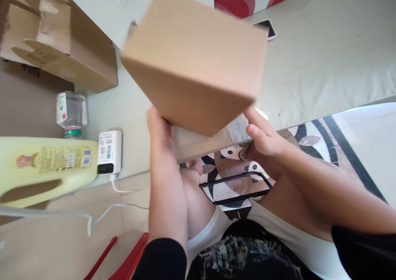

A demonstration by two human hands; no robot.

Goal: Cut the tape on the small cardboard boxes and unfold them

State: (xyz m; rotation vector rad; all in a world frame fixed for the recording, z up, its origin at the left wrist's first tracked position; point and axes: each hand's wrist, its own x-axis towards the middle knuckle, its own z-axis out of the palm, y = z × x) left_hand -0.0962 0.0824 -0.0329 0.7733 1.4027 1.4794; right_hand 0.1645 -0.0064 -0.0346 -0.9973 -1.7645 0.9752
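A plain brown cardboard box point(198, 45) is tilted above the table, held between both of my hands. My left hand point(158, 125) grips its lower left side, and most of those fingers are hidden by the cardboard. At the lower right corner, my right hand point(262, 132) presses against the box with its fingertips partly behind it. A slightly blurred outline marks the box's edges. Just beneath it, a piece of clear plastic point(236, 128) lies near the table's front edge, mostly covered from view.
Left on the table point(324, 57) are a larger carton point(93, 53), a clear bottle point(74, 109), a yellow jug point(49, 148) and a white power bank point(110, 152) with a cable. Behind the box lies a phone point(269, 29). Red bars point(130, 259) stand below left.
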